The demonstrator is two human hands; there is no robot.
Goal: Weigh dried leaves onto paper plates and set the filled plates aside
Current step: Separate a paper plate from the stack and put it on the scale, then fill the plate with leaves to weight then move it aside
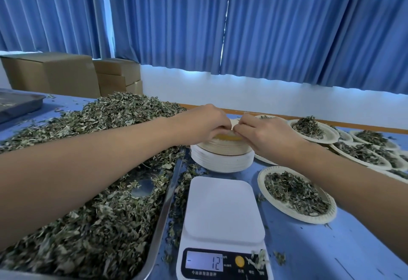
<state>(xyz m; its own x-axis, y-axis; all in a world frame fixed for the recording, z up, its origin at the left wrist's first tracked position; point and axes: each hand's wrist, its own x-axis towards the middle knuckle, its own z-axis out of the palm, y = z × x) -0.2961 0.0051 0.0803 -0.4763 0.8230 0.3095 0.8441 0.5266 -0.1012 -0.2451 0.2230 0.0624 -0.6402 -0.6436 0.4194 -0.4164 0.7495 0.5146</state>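
A stack of empty paper plates [220,160] stands behind the white scale [223,209], whose platform is bare and whose display reads 12 with a minus sign. My left hand [205,123] and my right hand [265,134] meet over the stack, and the fingers of both pinch the rim of the top plate [225,139]. Dried leaves [92,220] fill a metal tray [163,211] at the left, with a larger heap behind it [123,112]. A filled plate [295,193] lies to the right of the scale.
Several more filled plates [313,130] overlap along the right side of the blue table [331,246]. A grey tray [19,103] sits at the far left. Cardboard boxes [72,74] and blue curtains stand behind. Loose leaves lie scattered around the scale.
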